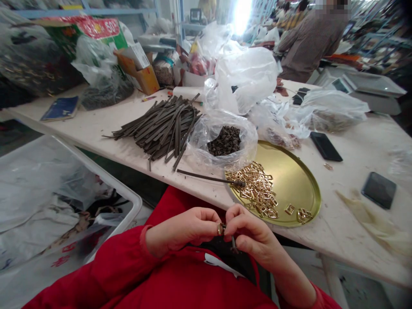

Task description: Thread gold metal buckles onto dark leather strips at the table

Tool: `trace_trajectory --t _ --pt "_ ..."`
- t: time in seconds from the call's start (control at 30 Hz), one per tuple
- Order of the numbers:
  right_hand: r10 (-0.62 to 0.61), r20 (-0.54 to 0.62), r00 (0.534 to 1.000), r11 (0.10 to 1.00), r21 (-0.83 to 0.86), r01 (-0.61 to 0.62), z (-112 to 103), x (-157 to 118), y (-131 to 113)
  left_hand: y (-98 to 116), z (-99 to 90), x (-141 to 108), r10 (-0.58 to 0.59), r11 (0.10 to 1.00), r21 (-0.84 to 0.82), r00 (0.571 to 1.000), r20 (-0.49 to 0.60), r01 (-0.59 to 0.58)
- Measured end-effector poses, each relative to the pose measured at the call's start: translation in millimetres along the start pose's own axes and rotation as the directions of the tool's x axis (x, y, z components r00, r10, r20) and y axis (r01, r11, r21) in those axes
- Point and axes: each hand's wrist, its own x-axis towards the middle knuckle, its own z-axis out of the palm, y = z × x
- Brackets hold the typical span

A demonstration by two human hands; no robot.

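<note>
My left hand (pixel 199 225) pinches a small gold buckle (pixel 220 229) in front of my red jacket. Touching it from the other side, my right hand (pixel 249 231) has its fingers closed on a dark strap (pixel 234 243) that hangs below them. Where strap and buckle meet is partly hidden by fingertips. Beyond my hands, a gold oval tray (pixel 298 176) holds a heap of gold buckles (pixel 257 189). One dark strap (pixel 206 176) lies with its end over the tray's left rim. A plastic bag of small dark loops (pixel 225 140) stands behind the tray.
A pile of dark straps (pixel 167 126) lies on the white table (pixel 344 214). Two phones (pixel 325 146) are at the right. A white bin (pixel 137 204) with bags stands at the left. A person in a brown checked shirt (pixel 312 40) is at the back right.
</note>
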Motion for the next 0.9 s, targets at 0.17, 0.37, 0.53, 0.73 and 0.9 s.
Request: trace_trajectory --t 0.17,0.37,0.53,0.73,0.9 --pt "-0.001 -0.076 0.997 0.998 -0.057 -0.003 4.3 3.0 5.9 -3.8 4.2 5.4 -0.027 0.998 0.048 0.997 -0.073 0.030" --pt "0.157 -0.082 0.984 0.986 0.064 -0.152 4.7 5.2 2.9 -2.9 6.9 7.0 -0.002 0.998 0.056 0.992 -0.124 0.009" --pt "0.199 -0.125 0.972 0.980 0.003 -0.201 8.1 3.7 4.3 -11.1 4.8 10.3 0.113 0.981 0.174 0.975 -0.190 -0.080" --pt "0.311 -0.263 0.913 0.950 0.110 -0.292 17.3 1.2 10.3 -17.2 6.7 11.0 0.218 0.948 0.276 0.954 -0.204 -0.158" --pt "0.368 -0.375 0.851 0.927 0.212 -0.308 21.1 1.7 22.4 -16.2 8.5 11.9 0.329 0.867 0.456 0.918 -0.224 -0.200"
